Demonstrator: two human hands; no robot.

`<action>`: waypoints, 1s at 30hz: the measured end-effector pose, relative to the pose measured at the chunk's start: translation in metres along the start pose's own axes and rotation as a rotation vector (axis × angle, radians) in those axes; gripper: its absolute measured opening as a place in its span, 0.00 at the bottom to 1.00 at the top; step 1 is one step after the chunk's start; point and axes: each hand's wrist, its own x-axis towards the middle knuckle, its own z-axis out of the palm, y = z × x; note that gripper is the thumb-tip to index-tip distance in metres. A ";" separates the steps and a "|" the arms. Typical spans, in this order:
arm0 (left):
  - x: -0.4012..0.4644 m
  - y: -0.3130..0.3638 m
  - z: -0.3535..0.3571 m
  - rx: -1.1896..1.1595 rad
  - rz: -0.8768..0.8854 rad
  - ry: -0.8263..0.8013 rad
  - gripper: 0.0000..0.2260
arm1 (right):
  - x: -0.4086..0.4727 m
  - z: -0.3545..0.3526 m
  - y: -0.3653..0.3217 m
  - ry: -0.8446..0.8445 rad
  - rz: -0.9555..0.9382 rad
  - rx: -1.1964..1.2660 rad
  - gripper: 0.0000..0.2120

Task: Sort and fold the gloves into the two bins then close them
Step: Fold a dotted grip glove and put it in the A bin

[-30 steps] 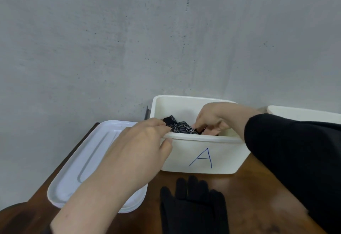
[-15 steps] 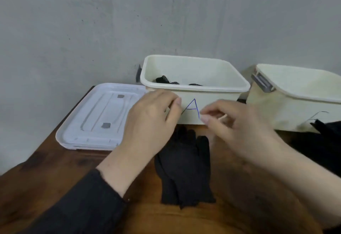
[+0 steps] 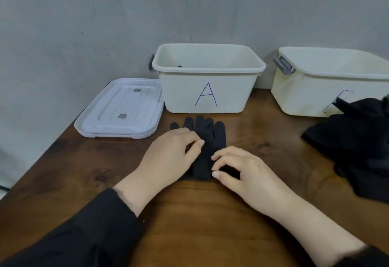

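Note:
A black glove (image 3: 207, 134) lies flat on the wooden table, its fingers pointing at white bin A (image 3: 181, 96). My left hand (image 3: 168, 159) rests on the glove's left side, fingers curled onto the fabric. My right hand (image 3: 244, 174) pinches the glove's cuff between thumb and forefinger. A second white bin (image 3: 305, 94) stands open at the right, its letter partly hidden. Just a speck of dark fabric (image 3: 180, 66) shows over bin A's rim; the rest of its inside is hidden.
A white lid (image 3: 122, 108) lies flat to the left of bin A, near the table's left edge. A pile of black gloves (image 3: 357, 140) sits at the right in front of the second bin. A grey wall stands close behind the bins.
Both hands came out of bin A and down onto the black glove on the table. The view has dropped and pulled back, bringing the second bin and the pile into sight.

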 end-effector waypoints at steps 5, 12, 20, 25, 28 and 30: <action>-0.001 0.011 0.005 -0.028 -0.055 0.042 0.13 | -0.003 0.002 -0.003 0.048 0.034 0.102 0.05; -0.003 0.017 -0.001 -0.171 -0.027 0.323 0.10 | -0.006 -0.033 -0.010 0.501 0.188 0.426 0.05; -0.007 0.010 -0.004 -0.063 0.068 0.064 0.12 | 0.010 -0.138 -0.004 0.513 0.184 0.203 0.04; -0.007 0.010 -0.009 0.065 0.167 -0.183 0.12 | 0.029 -0.170 0.008 0.495 0.193 -0.069 0.04; -0.008 0.011 -0.013 0.068 0.171 -0.198 0.13 | 0.024 -0.170 0.009 0.745 0.134 -0.049 0.02; -0.008 0.011 -0.015 0.077 0.167 -0.244 0.13 | 0.009 -0.153 0.010 0.767 0.095 -0.047 0.01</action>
